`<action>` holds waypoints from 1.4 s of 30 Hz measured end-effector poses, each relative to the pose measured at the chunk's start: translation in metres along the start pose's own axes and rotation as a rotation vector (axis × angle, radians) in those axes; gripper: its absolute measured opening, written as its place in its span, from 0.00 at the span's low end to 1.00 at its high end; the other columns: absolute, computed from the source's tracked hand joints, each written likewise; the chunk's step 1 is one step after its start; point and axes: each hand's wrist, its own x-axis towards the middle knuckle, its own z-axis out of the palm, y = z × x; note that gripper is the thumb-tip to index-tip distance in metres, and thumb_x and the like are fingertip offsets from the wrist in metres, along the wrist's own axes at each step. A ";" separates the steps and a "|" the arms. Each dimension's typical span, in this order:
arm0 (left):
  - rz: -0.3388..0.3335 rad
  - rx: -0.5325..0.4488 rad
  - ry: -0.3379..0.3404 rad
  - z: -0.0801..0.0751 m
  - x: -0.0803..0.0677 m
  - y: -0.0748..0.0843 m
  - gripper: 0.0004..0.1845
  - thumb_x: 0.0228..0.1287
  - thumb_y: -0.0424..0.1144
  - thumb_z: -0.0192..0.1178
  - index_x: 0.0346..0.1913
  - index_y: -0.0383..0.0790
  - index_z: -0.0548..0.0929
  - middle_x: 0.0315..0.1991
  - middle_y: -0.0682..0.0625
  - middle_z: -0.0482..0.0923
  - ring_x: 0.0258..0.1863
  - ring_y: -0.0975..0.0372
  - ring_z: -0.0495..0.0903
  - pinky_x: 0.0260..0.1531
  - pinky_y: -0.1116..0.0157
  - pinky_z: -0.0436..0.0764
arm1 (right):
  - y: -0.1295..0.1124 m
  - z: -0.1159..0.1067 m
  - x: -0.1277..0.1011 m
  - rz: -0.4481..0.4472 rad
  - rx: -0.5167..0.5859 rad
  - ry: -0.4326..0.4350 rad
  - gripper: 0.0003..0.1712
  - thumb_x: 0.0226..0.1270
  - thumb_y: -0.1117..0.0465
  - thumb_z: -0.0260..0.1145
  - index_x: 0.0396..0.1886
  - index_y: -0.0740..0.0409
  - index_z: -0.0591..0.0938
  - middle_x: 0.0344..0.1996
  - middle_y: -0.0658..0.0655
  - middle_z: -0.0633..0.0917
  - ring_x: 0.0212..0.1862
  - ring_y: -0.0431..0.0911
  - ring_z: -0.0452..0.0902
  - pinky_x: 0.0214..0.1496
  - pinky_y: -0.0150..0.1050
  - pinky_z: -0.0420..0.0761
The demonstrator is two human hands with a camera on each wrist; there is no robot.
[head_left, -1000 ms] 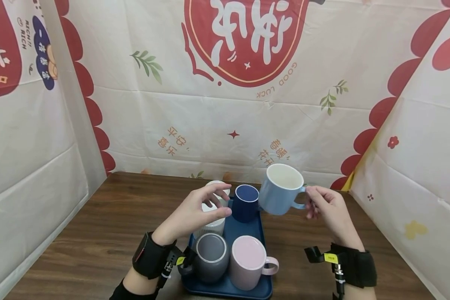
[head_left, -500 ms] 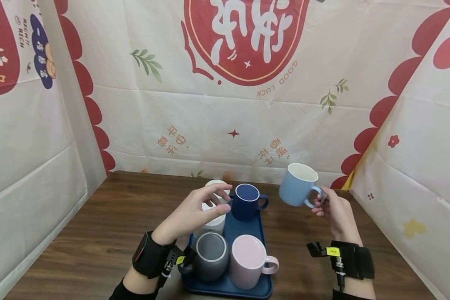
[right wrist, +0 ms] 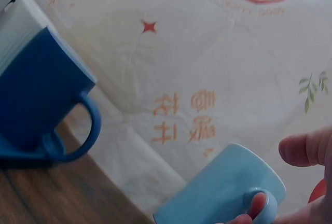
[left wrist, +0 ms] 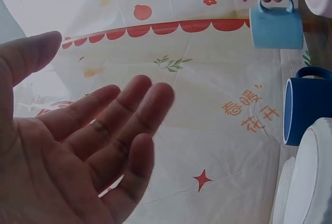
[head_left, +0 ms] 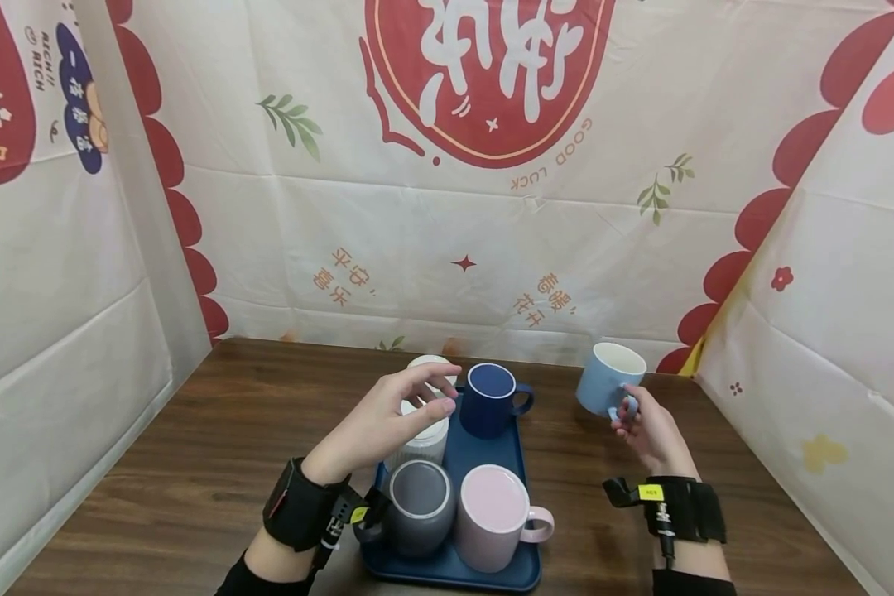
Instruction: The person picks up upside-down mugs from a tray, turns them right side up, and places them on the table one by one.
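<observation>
My right hand (head_left: 654, 432) holds a light blue mug (head_left: 598, 381) by its handle at the back right of the table. In the right wrist view a finger passes through the handle of the mug (right wrist: 207, 193), and the thumb stands off it. My left hand (head_left: 383, 418) hovers over the left side of a blue tray (head_left: 477, 454), fingers relaxed and holding nothing. It partly hides two white mugs, the front one (head_left: 426, 447) ribbed. A dark blue mug (head_left: 484, 412) stands at the tray's far end, its handle to the right.
A grey mug (head_left: 417, 523) and a pink mug (head_left: 490, 526) stand side by side at the tray's near end. Wooden tabletop (head_left: 194, 463) shows on both sides of the tray. A printed cloth (head_left: 290, 215) hangs behind the table and along its sides.
My right hand has carried the light blue mug from beside the dark blue mug to the right, then lower. The dark blue mug's handle has come into view. My left hand stays nearly still.
</observation>
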 end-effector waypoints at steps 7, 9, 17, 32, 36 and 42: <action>0.016 0.005 0.021 -0.001 0.000 -0.002 0.22 0.73 0.41 0.58 0.66 0.41 0.75 0.46 0.52 0.82 0.49 0.62 0.79 0.48 0.59 0.77 | 0.016 -0.005 0.012 0.141 0.103 -0.002 0.20 0.78 0.46 0.51 0.29 0.55 0.72 0.30 0.50 0.71 0.33 0.41 0.70 0.40 0.31 0.76; 0.014 0.007 0.019 -0.001 0.000 -0.002 0.21 0.73 0.41 0.57 0.66 0.40 0.75 0.46 0.52 0.82 0.48 0.62 0.79 0.48 0.59 0.78 | 0.020 -0.006 0.014 0.148 0.089 -0.001 0.21 0.78 0.46 0.51 0.28 0.55 0.71 0.29 0.50 0.71 0.32 0.41 0.71 0.39 0.31 0.76; 0.005 -0.015 0.046 -0.003 0.000 -0.001 0.20 0.73 0.40 0.57 0.65 0.42 0.76 0.46 0.49 0.82 0.47 0.61 0.78 0.47 0.57 0.78 | 0.025 -0.009 0.020 0.173 0.043 0.015 0.22 0.77 0.45 0.51 0.27 0.54 0.73 0.27 0.50 0.72 0.32 0.42 0.72 0.39 0.32 0.75; -0.006 -0.044 0.087 -0.007 -0.001 0.002 0.19 0.73 0.40 0.57 0.63 0.41 0.78 0.46 0.53 0.82 0.47 0.61 0.78 0.47 0.57 0.76 | 0.036 -0.012 0.024 0.131 -0.181 0.014 0.23 0.77 0.41 0.48 0.39 0.57 0.70 0.30 0.49 0.81 0.31 0.40 0.75 0.36 0.33 0.74; -0.010 -0.042 0.088 -0.008 -0.002 0.001 0.19 0.73 0.39 0.56 0.63 0.41 0.78 0.46 0.51 0.82 0.47 0.61 0.78 0.46 0.57 0.76 | 0.036 -0.013 0.025 0.117 -0.271 0.023 0.27 0.77 0.39 0.46 0.42 0.61 0.71 0.32 0.50 0.82 0.32 0.42 0.76 0.37 0.35 0.74; -0.009 -0.048 0.088 -0.008 -0.002 0.001 0.19 0.73 0.40 0.56 0.63 0.41 0.78 0.47 0.50 0.82 0.47 0.61 0.78 0.46 0.57 0.76 | 0.032 -0.006 0.018 -0.085 -0.616 0.339 0.36 0.75 0.38 0.47 0.51 0.71 0.72 0.40 0.64 0.79 0.38 0.53 0.75 0.37 0.43 0.72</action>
